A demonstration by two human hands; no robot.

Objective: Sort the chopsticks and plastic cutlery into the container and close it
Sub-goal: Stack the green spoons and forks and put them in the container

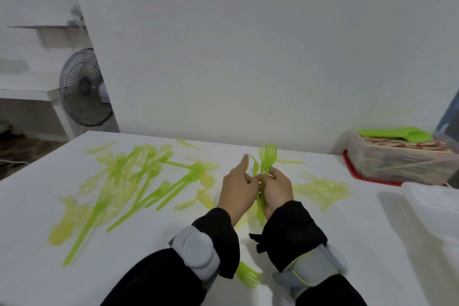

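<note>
My right hand grips a small bundle of bright green plastic forks, tines up, over the middle of the white table. My left hand touches the bundle from the left, pinching a green piece at its side, with the index finger pointing up. Several green and pale yellow forks and spoons lie scattered on the table's left half. More pale yellow cutlery lies right of my hands. A clear container at the far right holds chopsticks, with green spoons on top.
The container sits on a red lid. A clear plastic lid or box lies at the right edge. One green fork lies near the front edge between my arms. A fan stands beyond the table's left corner.
</note>
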